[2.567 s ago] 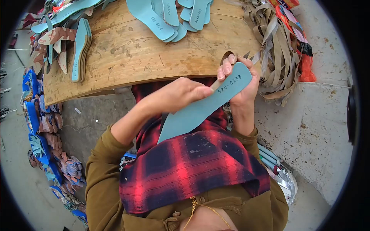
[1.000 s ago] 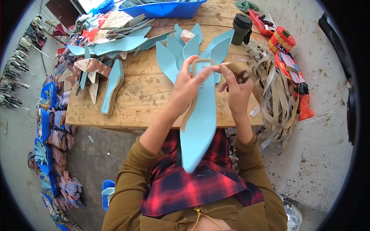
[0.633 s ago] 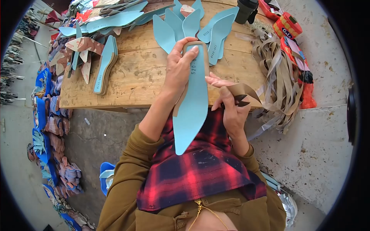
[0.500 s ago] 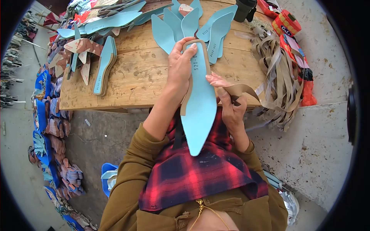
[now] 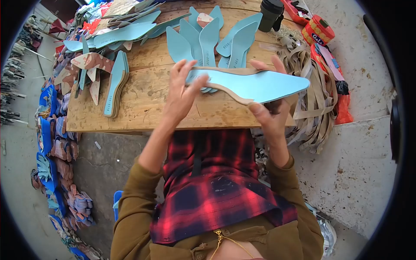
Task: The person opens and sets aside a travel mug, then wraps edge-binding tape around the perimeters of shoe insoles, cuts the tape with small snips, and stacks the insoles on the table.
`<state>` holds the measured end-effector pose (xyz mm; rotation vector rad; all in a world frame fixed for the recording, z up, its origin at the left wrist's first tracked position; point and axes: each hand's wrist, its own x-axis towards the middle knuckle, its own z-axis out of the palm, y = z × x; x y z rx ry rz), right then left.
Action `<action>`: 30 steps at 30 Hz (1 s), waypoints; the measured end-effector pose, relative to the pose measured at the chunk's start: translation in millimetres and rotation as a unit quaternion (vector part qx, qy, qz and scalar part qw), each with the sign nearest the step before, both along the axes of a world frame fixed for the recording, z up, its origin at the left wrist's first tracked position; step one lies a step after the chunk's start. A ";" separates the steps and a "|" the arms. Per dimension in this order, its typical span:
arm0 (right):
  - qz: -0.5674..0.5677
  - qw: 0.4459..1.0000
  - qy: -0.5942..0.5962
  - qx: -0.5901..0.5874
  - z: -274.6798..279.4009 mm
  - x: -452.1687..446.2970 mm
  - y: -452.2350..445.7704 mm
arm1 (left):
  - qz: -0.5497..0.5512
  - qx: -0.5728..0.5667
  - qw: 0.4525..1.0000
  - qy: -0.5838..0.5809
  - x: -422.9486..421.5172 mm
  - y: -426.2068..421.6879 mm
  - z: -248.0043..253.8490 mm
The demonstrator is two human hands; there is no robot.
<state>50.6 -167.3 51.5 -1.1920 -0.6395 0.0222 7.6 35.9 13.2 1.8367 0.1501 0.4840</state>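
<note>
A light blue insole (image 5: 255,84) with a brown strip along its edges lies level between my hands, above the wooden table's front part. Its pointed end is to the right. My left hand (image 5: 180,89) is closed round the heel end, slightly blurred by motion. My right hand (image 5: 275,108) grips the wider part from beneath, thumb on the near edge and fingertips beyond the far edge. Behind it, several loose blue insoles (image 5: 209,37) are fanned out on the table. A neat stack of insoles (image 5: 116,86) stands to the left.
The wooden table (image 5: 149,104) holds a pile of insoles (image 5: 125,34) and patterned pieces (image 5: 93,63) at the left. Brown strips (image 5: 320,91) hang at its right edge, near a dark cup (image 5: 271,15) and a red container (image 5: 318,30). Blue trays (image 5: 47,134) line the left floor.
The insole has turned from pointing toward my body to pointing right. My right hand has let go of the loose brown strip and taken hold of the insole's wider part.
</note>
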 end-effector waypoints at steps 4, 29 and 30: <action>0.097 0.995 0.021 0.003 -17.1 1.1 -2.0 | -0.129 0.277 0.952 0.028 -15.4 -25.4 54.5; 0.231 0.902 0.341 -0.126 -53.4 21.9 -29.9 | -0.345 0.034 0.915 0.206 11.1 -9.5 21.9; 0.254 0.896 0.351 -0.100 -55.2 22.1 -27.6 | -0.348 0.085 0.913 0.197 5.8 -7.8 27.7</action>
